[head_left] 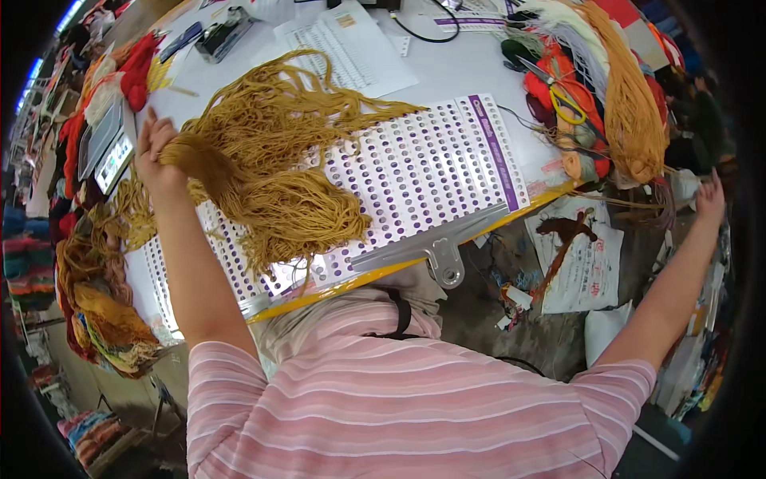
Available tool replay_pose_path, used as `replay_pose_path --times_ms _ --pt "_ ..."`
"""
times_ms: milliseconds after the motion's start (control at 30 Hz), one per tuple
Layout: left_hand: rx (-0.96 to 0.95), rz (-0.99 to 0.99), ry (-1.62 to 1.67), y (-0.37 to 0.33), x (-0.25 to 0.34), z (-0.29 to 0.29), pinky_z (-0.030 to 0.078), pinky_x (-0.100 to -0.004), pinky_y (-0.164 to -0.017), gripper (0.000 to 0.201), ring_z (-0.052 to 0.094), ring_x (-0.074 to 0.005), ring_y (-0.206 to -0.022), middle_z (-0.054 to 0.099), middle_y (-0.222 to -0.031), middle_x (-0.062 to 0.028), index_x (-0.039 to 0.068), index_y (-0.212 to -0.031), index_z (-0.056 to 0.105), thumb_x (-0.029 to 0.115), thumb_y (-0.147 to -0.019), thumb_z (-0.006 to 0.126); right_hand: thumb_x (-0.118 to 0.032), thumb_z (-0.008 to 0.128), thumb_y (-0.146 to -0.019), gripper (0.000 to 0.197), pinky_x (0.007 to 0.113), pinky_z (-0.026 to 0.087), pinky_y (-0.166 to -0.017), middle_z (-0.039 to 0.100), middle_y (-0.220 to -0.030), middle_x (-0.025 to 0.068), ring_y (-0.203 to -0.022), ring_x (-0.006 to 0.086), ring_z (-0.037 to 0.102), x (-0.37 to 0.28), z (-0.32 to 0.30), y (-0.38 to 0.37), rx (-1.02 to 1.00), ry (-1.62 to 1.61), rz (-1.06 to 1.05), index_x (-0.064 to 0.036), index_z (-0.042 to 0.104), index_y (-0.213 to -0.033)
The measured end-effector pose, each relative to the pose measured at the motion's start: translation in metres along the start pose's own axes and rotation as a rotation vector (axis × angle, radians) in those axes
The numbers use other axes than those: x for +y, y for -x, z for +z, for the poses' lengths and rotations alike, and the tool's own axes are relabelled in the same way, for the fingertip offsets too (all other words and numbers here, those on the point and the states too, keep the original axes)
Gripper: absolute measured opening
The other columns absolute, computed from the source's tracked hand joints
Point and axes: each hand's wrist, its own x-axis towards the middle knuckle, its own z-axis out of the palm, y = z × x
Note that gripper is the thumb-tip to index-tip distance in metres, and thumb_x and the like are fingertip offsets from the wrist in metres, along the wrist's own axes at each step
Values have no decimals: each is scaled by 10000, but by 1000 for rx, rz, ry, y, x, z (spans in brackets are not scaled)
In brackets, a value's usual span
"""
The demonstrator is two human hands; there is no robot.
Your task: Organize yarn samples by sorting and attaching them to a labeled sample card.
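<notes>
Left hand (157,160) gripping mustard yarn (271,168), table edge (415,263) near

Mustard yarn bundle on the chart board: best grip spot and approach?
Grip the mustard yarn bundle at its gathered neck, where the left hand holds it, coming from the left. There the strands are bunched tight; rightward they fan loose over the chart board.

The left arm is stretched forward and up from the striped sleeve at the lower edge, its forearm bare and nearly straight. The left hand (159,156) is seen from the back, wrist slightly bent, fingers curled closed in a grip — the knuckles turned toward the left. The right arm is flung out wide to the right, elbow almost locked. The right hand (709,198) is raised at the far edge, fingers spread loosely — its palm cannot be made out.
</notes>
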Motion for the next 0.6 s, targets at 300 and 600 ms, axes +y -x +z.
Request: replay_pose_path --times_ms 300,600 --pt "166 -636 -644 -14 -314 -14 521 -263 -703 272 596 -151 -732 640 -957 -105 -55 -1159 567 69 -917 573 -215 629 -841 253 235 362 -498 518 -628 -26 -517 91 430 329 320 165 -650 418 136 -18 699 -983" --pt "291 -613 -935 -12 -384 -33 553 -318 -830 293 638 -290 -941 580 -1054 -225 -162 -1152 476 13 -921 519 -275 674 -787 221 339 507 -685 695 -791 100 -727 237 664 416 338 219 -555 887 -218 -72 737 -846"
